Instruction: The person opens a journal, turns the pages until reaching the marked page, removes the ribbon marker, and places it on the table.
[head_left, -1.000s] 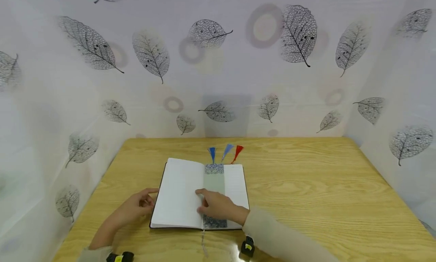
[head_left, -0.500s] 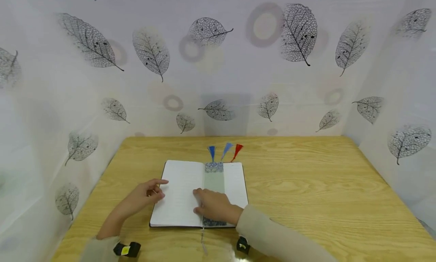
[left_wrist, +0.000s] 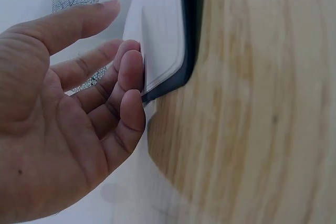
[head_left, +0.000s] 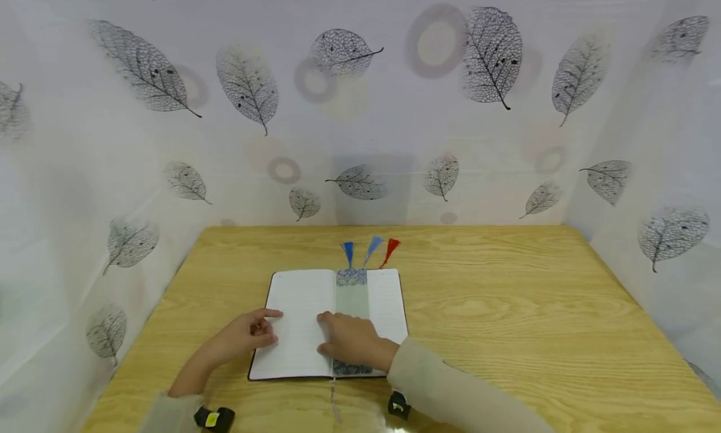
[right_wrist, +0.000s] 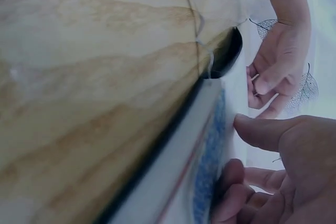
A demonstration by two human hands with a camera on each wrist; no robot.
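An open notebook (head_left: 298, 358) with white lined pages and a dark cover lies on the table. Along its right-hand page by the fold lies a pale green bookmark (head_left: 352, 298) with blue patterned ends. My right hand (head_left: 357, 340) rests over that bookmark, index finger and thumb reaching onto the left page near the fold. At the left page's outer edge is my left hand (head_left: 242, 336), index finger extended over the page, the other fingers loosely bent. In the left wrist view, its fingers (left_wrist: 131, 69) are beside the notebook's corner with nothing gripped.
Dark blue (head_left: 348, 253), light blue (head_left: 373, 248) and red tassels (head_left: 391, 251) stick out past the notebook's top edge. A thin ribbon (head_left: 335, 398) hangs from its bottom edge. The wooden table (head_left: 507, 308) meets a leaf-patterned curtain (head_left: 394, 107) behind and at the sides.
My left hand has moved from the notebook's left edge inward over the page, then slightly down. The raised left page now lies flatter. My right hand has shifted slightly left.
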